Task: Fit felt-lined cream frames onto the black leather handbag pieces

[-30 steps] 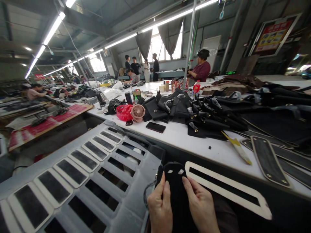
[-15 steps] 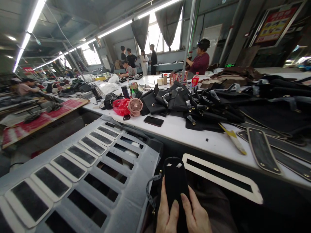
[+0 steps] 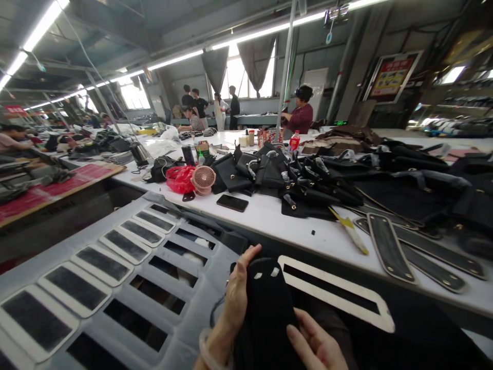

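A strap piece [image 3: 265, 303] lies between the left hand [image 3: 234, 303] and the right hand [image 3: 316, 344], in front of the table [image 3: 269, 216]. A frame [image 3: 335, 293] sits just right of it. A slotted rack [image 3: 127, 277] stands to the left. On the table, a phone [image 3: 231, 203] lies before a fan [image 3: 203, 179], with bags [image 3: 308, 180] to the right.

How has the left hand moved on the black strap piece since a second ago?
Yes. The left hand has slid up along the black strap piece; its fingertips now reach the rounded top end, near the white template.
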Motion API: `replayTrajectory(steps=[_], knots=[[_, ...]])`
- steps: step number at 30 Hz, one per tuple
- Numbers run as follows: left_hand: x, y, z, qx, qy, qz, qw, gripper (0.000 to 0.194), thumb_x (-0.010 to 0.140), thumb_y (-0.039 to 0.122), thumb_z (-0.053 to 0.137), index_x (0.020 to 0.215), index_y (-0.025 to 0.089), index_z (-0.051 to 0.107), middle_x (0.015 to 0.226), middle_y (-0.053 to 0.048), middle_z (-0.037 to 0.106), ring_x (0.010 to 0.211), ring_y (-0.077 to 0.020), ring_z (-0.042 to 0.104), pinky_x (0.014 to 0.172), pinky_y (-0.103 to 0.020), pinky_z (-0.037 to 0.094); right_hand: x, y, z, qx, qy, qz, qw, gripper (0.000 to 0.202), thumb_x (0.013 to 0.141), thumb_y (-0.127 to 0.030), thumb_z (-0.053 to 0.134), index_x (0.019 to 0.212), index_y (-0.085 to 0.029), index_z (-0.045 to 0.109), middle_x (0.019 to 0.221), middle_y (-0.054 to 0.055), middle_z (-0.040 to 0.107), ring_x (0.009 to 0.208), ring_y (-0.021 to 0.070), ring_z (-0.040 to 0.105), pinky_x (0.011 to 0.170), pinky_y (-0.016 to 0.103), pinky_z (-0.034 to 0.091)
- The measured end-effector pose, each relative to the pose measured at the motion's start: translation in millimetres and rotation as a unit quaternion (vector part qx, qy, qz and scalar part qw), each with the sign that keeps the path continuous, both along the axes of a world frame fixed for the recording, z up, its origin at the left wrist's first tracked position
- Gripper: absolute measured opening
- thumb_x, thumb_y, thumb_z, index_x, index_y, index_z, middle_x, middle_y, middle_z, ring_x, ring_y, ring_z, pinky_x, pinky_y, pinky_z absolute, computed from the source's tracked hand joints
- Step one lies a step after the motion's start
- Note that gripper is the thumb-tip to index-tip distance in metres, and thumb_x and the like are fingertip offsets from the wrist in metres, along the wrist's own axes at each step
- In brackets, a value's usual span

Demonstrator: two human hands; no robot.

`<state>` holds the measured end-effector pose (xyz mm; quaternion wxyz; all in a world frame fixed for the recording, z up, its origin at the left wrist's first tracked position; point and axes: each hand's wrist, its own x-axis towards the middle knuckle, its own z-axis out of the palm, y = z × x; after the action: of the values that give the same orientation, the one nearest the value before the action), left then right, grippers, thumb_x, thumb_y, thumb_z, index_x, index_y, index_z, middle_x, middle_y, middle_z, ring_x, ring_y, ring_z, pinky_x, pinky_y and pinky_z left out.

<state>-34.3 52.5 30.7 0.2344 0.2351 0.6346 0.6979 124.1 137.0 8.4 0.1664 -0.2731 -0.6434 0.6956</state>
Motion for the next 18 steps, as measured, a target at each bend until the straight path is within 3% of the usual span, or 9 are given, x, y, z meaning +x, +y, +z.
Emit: replayTrajectory(steps=[3,5,8,11,14,18], knots=[[-5,10,6.3,-0.008,0.006,-0.089,0.996,0.068,0.092,0.066,0.020,0.114,0.021,0.067,0.110,-0.008,0.071,0.104,-0.0253,0.064,0.098,-0.040,0.047,6,11,2.7,0.079,-0.028,0.006,0.996,0.058,0.082,-0.058,0.059,0.126,-0.020,0.061,0.100,0.012,0.073,0.095,0.0309,0.069,0.079,0.037,0.058],[0,14,4.9,-0.008,0.025,-0.107,0.994,0.067,0.094,0.064,0.018,0.112,0.021,0.067,0.107,-0.007,0.071,0.102,-0.0243,0.063,0.096,-0.037,0.047,4,21,8.3,0.193,-0.045,-0.019,0.980,0.057,0.086,-0.052,0.057,0.135,-0.023,0.053,0.115,0.011,0.069,0.102,0.0295,0.066,0.087,0.038,0.056],[8,17,3.5,0.000,0.053,-0.121,0.991,0.064,0.095,0.061,0.018,0.115,0.023,0.065,0.113,-0.006,0.069,0.107,-0.0235,0.060,0.098,-0.035,0.044,-8,35,23.8,0.399,-0.020,-0.057,0.915,0.051,0.090,-0.043,0.054,0.138,-0.027,0.050,0.135,0.008,0.056,0.120,0.0288,0.054,0.101,0.043,0.047],[10,19,3.9,0.013,0.060,-0.126,0.990,0.060,0.097,0.057,0.018,0.115,0.025,0.065,0.115,-0.004,0.067,0.109,-0.0224,0.058,0.099,-0.034,0.041,-23,40,38.1,0.519,0.021,-0.043,0.854,0.042,0.093,-0.029,0.051,0.136,-0.029,0.052,0.131,0.007,0.056,0.121,0.0263,0.051,0.100,0.042,0.047],[10,21,2.3,0.019,0.056,-0.119,0.991,0.057,0.098,0.053,0.018,0.113,0.025,0.066,0.112,-0.004,0.068,0.108,-0.0219,0.058,0.099,-0.033,0.040,-30,41,44.3,0.546,0.060,-0.045,0.834,0.034,0.093,-0.018,0.049,0.125,-0.027,0.059,0.118,0.007,0.060,0.112,0.0240,0.053,0.093,0.038,0.050],[10,25,-1.7,0.026,0.048,-0.138,0.989,0.054,0.099,0.049,0.021,0.111,0.022,0.067,0.111,-0.006,0.067,0.107,-0.0229,0.058,0.099,-0.036,0.039,-31,44,49.4,0.480,0.060,-0.033,0.875,0.011,0.089,-0.014,0.054,0.091,-0.024,0.059,0.095,0.005,0.060,0.091,0.0220,0.056,0.076,0.034,0.051]])
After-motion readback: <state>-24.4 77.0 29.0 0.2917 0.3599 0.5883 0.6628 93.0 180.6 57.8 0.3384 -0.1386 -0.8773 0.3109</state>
